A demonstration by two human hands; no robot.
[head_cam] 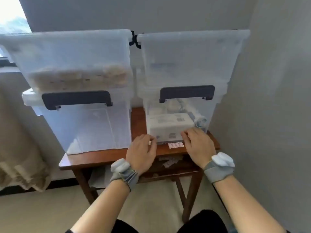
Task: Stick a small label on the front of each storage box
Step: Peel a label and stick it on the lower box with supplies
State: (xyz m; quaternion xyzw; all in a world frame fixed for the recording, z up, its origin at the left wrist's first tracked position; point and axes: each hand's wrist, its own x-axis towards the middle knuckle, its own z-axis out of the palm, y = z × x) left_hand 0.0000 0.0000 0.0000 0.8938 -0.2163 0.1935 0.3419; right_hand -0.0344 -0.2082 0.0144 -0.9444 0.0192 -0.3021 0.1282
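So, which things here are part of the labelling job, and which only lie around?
For the job: four clear plastic storage boxes, red-printed label strip, left hand, right hand.

Lying about: paper scraps on lower shelf, beige curtain.

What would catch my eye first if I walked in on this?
Four clear storage boxes, stacked two high in two piles on a small wooden table, fill the view; the lower right box holds white packages. Both hands reach to its base, the left hand and the right hand, with a red-outlined label sheet lying on the table between them.
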